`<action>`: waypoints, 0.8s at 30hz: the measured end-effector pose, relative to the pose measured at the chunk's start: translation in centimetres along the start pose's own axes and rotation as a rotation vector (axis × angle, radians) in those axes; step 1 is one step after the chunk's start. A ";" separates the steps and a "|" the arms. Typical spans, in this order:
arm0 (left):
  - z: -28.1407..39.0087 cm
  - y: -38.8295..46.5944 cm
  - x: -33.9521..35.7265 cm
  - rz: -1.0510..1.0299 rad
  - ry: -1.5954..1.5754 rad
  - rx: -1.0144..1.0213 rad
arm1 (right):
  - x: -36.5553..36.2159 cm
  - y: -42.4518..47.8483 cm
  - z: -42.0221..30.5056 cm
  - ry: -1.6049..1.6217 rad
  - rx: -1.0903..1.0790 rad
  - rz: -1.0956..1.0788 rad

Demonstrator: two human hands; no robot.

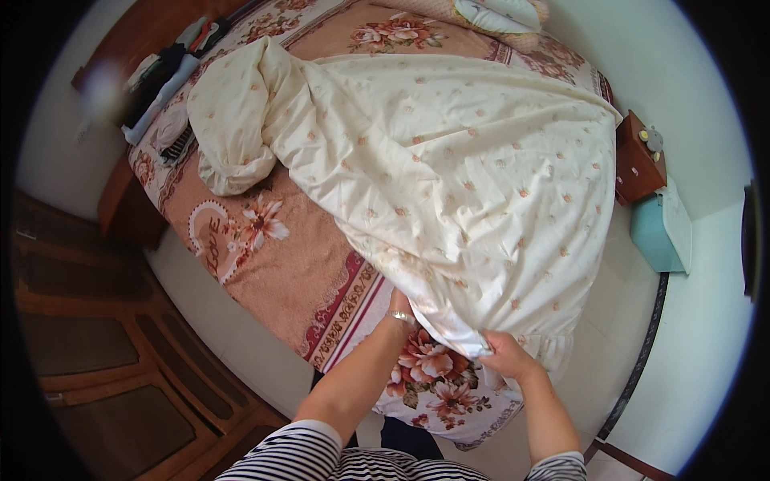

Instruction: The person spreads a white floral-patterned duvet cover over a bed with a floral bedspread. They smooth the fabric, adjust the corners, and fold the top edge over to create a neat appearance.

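Observation:
A cream duvet cover [445, 162] with small orange flower prints lies spread and wrinkled across the bed. Its near edge is pinched in my right hand [508, 356], which lifts that edge a little above the bed. My left hand [401, 302], below a metal bracelet [402, 316], reaches under the same edge. The fingers of that hand are hidden by the cloth, so their grip does not show. At the far left end the cover is bunched into a thick roll [231, 120]. Beneath it all is a brown floral bedspread [283, 264].
Folded clothes [156, 90] lie along the wooden headboard [144, 30]. A rolled quilt [499, 15] rests at the far side. To the right stand a small wooden cabinet [640, 159] and a teal bin [659, 231] by the wall. A wooden wardrobe [102, 337] is at left.

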State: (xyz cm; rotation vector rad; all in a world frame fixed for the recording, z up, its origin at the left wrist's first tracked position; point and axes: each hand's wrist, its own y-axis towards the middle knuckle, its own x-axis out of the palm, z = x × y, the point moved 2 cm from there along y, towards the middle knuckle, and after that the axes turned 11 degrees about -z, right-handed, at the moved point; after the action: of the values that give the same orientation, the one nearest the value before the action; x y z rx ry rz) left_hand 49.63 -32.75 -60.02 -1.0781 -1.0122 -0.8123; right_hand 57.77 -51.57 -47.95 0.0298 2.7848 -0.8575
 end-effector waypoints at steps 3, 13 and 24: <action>3.6 2.5 -2.8 -0.054 -0.035 0.204 | 0.8 -0.8 -0.4 -0.063 -0.061 0.006; 18.6 -2.5 4.0 0.075 -0.163 0.330 | 2.2 -3.1 -1.0 -0.441 0.021 0.013; 22.1 -15.2 -5.5 0.549 0.399 0.327 | 9.1 1.7 3.0 -0.843 0.442 -0.282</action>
State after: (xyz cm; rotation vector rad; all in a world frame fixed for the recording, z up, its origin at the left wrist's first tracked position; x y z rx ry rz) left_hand 28.44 -15.67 -57.30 -0.8087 -0.4513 -0.3704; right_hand 49.66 -52.24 -53.34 -0.5301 1.8073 -1.1863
